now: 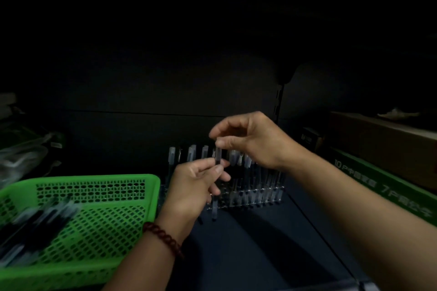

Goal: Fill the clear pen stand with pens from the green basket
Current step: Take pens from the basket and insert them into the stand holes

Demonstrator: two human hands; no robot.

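A green basket [99, 186] stands at the lower left with several dark pens [35, 227] lying in its left part. The clear pen stand [272, 196] sits on the dark shelf in the middle, with several capped pens upright in it. An upright pen [217, 157] with a clear cap is held in front of the stand. My left hand [196, 186] grips its barrel from below. My right hand [250, 139] pinches its top end with thumb and forefinger. The pen's lower end [214, 210] shows below my left hand.
A green carton [383, 186] with white print lies at the right, a brown cardboard box [383, 144] on top of it. Clear plastic bags [21, 156] lie at the far left. The shelf's dark back wall rises behind the stand.
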